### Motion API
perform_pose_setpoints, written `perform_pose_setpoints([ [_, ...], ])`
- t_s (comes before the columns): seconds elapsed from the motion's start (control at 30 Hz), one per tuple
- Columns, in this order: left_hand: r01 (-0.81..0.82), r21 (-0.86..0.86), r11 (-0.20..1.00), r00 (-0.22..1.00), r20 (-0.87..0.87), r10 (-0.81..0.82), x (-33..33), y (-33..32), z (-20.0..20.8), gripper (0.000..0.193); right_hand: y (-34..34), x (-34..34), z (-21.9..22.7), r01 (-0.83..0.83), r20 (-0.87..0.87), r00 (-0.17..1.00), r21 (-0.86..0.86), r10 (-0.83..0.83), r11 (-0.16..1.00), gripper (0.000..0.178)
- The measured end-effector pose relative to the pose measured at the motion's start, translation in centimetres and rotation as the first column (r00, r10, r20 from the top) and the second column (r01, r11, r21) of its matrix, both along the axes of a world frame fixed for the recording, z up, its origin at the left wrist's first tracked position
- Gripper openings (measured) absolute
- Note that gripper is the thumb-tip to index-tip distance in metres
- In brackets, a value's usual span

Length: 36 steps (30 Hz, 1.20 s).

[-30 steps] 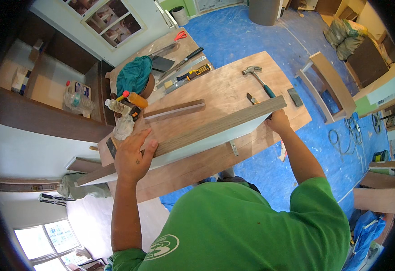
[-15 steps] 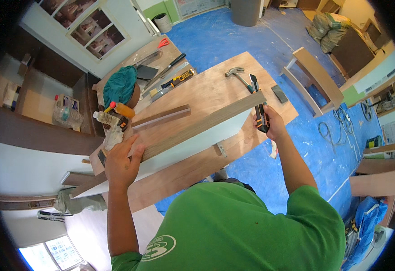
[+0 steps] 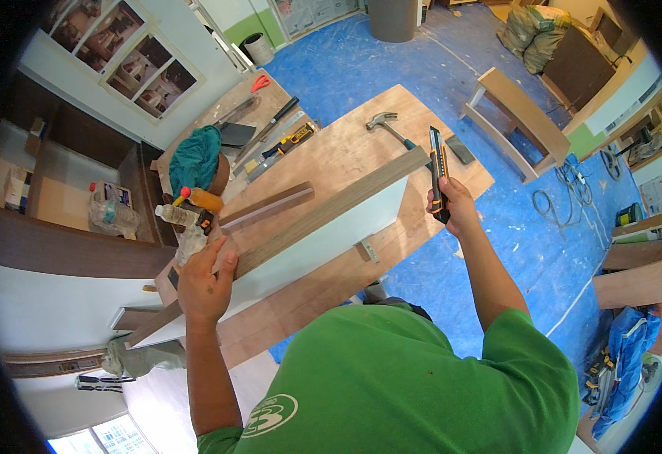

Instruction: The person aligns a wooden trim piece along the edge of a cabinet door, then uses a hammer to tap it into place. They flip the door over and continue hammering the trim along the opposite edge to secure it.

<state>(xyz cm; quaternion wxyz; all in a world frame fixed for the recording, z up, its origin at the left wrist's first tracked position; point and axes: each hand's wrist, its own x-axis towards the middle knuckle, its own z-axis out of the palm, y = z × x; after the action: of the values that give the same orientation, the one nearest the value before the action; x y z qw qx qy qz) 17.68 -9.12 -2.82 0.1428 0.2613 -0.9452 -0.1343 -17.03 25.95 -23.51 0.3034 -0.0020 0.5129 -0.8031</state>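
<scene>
A long board [image 3: 345,203], white-faced with a brown wood-grain edge turned up, stands on its side across the plywood worktop [image 3: 380,163]. My left hand [image 3: 207,286] is closed over its near-left part, thumb along the edge. In my right hand [image 3: 456,204] is a black and orange utility knife [image 3: 438,163], its tip pointing away from me, just right of the board's far end. Knife and board look slightly apart. Beyond the knife lie a claw hammer [image 3: 381,119] and a dark flat block [image 3: 460,150]. A short wood strip [image 3: 268,204] rests left of the board.
Red-handled scissors [image 3: 260,82], a yellow-black handled tool [image 3: 293,141], a teal cloth [image 3: 196,159] and bottles [image 3: 202,199] sit at the worktop's left. Blue sheeting [image 3: 452,261] covers the floor. A wooden frame [image 3: 524,113] stands right. Cables [image 3: 569,198] lie beyond.
My right hand has moved the knife slightly off the board's end, to its right. My left hand keeps its hold on the board. The whole view has shifted a little.
</scene>
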Motion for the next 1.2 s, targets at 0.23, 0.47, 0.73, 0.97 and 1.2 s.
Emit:
perform_pose_setpoints([
  [0.23, -0.013, 0.000, 1.000, 1.000, 0.009, 0.013, 0.0, -0.2, -0.1, 0.048, -0.2, 0.0, 0.5, -0.097, -0.033, 0.995, -0.040, 0.096, 0.994, 0.016],
  [0.47, -0.029, 0.014, 0.999, 0.999, 0.041, 0.028, -0.6, -0.2, 0.3, 0.048, -0.3, -0.1, 0.4, -0.113, -0.047, 0.993, -0.091, 0.109, 0.989, 0.019],
  [0.73, -0.017, -0.003, 1.000, 1.000, 0.023, 0.017, -0.6, -0.2, 0.3, 0.046, 0.0, 0.1, 1.3, -0.107, -0.030, 0.994, -0.072, 0.105, 0.992, 0.021],
  [0.97, -0.014, -0.032, 0.999, 1.000, 0.025, 0.015, -0.3, -0.6, -0.1, 0.045, -0.8, 1.0, 2.7, -0.069, -0.036, 0.997, -0.098, 0.066, 0.993, 0.020],
  [1.2, -0.010, -0.017, 1.000, 1.000, -0.005, 0.010, -0.1, -0.3, -0.3, 0.047, -0.2, 1.4, 4.6, -0.170, -0.075, 0.984, -0.102, 0.162, 0.980, 0.031],
])
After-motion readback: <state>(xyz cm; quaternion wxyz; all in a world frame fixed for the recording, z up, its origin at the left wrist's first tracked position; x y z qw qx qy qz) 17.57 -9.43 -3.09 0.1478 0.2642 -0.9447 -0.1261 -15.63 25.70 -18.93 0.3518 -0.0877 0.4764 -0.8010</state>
